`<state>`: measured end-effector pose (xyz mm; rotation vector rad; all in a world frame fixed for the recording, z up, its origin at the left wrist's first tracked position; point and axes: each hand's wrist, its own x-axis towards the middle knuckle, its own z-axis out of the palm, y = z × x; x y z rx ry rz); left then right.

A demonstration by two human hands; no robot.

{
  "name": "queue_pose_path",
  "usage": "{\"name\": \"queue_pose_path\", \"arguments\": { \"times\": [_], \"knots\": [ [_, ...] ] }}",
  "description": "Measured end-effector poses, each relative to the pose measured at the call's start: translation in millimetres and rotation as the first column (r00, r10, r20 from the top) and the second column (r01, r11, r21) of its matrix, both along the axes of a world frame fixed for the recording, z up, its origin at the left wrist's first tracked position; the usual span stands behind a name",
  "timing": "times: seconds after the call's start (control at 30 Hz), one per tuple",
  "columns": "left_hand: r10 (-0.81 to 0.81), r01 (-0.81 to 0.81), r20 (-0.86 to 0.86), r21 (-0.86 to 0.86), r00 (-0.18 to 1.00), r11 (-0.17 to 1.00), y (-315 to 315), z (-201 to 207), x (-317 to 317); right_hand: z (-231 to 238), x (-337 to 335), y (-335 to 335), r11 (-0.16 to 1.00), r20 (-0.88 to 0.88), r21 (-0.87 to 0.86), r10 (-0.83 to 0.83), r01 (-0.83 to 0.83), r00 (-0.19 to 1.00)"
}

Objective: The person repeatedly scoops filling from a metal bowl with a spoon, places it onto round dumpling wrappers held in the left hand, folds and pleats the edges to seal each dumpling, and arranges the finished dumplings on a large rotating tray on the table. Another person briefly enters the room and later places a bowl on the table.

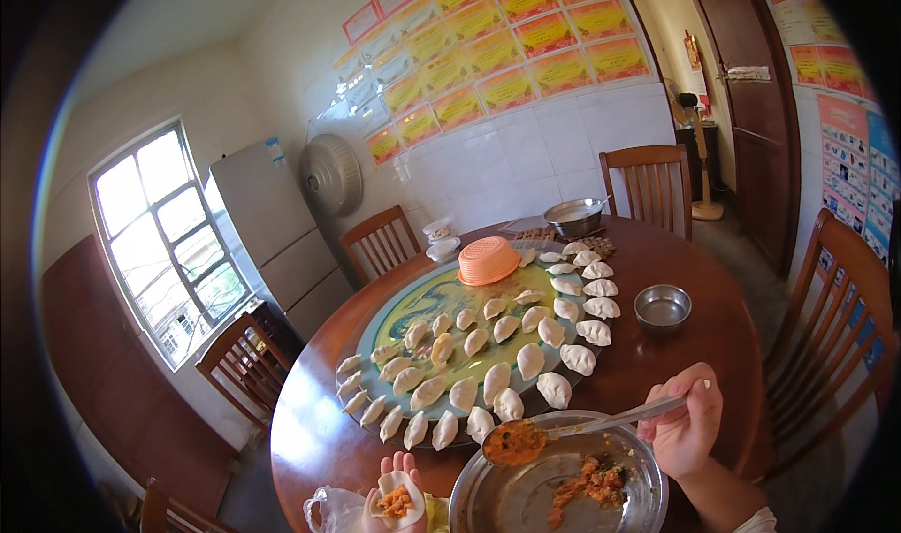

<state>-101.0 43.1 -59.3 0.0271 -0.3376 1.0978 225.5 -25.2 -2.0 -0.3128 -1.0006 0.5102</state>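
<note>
My left hand point(402, 467) lies palm up at the lower edge, cupping a round dumpling wrapper point(381, 507) with a lump of orange filling point(395, 502) on it. In my right hand point(683, 425) is the handle of a metal spoon point(619, 415), pinched between thumb and fingers. The spoon's bowl carries orange-brown filling and hangs above a steel basin point(648, 524). More filling point(593, 488) is heaped inside that basin. Just beyond, many folded dumplings point(429, 392) sit in curved rows on a glass turntable point(375, 411).
An upturned orange basket point(489, 260) stands on the turntable. Around it on the wooden table point(310, 430) are a small metal bowl point(663, 307), a larger metal bowl point(574, 216), white bowls point(443, 249) and a plastic bag point(336, 510). Wooden chairs point(649, 178) surround the table.
</note>
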Motion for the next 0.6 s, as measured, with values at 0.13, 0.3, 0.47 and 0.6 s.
{"name": "queue_pose_path", "arguments": {
  "times": [0.13,0.3,0.47,0.6],
  "knots": [
    [0.042,-0.046,-0.035,-0.127,0.999,0.991,-3.2,7.5,2.7,-0.9,-2.5,0.1,0.999,0.0,-0.001,0.033,-0.033,0.999],
    [0.127,-0.163,-0.159,-0.239,0.979,0.957,-5.4,11.4,4.0,1.8,-7.0,0.3,1.0,-0.001,-0.028,0.01,-0.01,1.0],
    [0.114,-0.137,-0.14,-0.161,0.984,0.977,-3.0,11.9,6.3,-3.6,-3.8,-6.2,0.984,0.007,-0.181,-0.01,0.011,1.0],
    [0.138,-0.196,-0.254,-0.221,0.957,0.956,-1.2,22.2,13.1,-20.9,-1.3,-31.9,0.994,0.13,-0.099,0.059,-0.046,0.99]
  ]
}}
